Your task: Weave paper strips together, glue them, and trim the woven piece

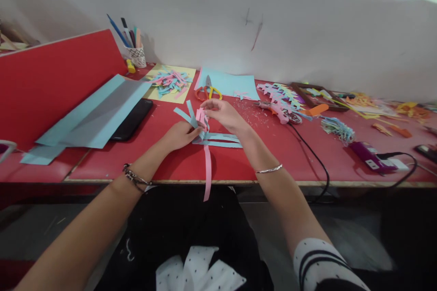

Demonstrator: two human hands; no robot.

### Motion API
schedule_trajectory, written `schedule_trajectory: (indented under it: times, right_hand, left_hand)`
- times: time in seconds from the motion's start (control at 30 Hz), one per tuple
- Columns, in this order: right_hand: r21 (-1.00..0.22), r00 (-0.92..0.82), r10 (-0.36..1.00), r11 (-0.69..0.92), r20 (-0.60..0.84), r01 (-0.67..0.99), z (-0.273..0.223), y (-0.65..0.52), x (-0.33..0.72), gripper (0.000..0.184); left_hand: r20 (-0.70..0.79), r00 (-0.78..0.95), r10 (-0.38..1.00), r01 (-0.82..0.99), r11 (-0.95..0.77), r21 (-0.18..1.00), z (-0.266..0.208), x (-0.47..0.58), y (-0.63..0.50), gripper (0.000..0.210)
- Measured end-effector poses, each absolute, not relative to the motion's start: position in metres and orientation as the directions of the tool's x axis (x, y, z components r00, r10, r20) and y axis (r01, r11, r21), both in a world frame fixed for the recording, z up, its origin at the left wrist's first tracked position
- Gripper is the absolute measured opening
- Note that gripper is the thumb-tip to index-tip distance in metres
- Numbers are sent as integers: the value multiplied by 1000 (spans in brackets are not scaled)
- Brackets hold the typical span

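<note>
Both hands meet over a small weave of blue and pink paper strips near the table's front edge. My left hand (182, 135) pinches the weave low on its left side, with blue paper strips (191, 113) sticking up beside the thumb. From above, the fingers of my right hand (221, 113) close on the folded pink paper strip (201, 117) at the top. A long pink tail (208, 168) hangs down over the table edge. More blue strips (223, 140) stretch right, flat on the red table. The exact fold between the fingers is partly hidden.
Scissors (208, 90) lie behind my hands, by blue sheets (232, 82) and a yellow sheet (191, 75) with paper scraps. Left are a phone (133, 120) and a pen cup (137, 56). A pink glue gun (278, 111) and a purple power strip (370, 157) sit right.
</note>
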State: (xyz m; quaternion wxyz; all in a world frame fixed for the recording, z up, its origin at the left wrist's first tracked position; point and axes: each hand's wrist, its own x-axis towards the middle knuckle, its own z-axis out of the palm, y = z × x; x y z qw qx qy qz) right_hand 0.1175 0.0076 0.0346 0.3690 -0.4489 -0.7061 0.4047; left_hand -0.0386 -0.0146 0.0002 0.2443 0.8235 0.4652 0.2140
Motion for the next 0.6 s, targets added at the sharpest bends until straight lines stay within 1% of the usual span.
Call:
schedule_trajectory:
  times: [0.13,0.23,0.6]
  right_hand:
    - [-961,-308,938,221,162,167,27,13,122,14]
    - [-979,-284,945,189,161,76,21,17,124,14]
    - [-982,-280,943,191,183,2,21,13,124,19]
  left_hand:
    - [87,437,896,690,-395,607,-1,-38,-13,46]
    - [95,411,907,682,-374,628,-1,-38,-12,46]
    - [88,356,930,612,-304,730,2,-38,-14,44]
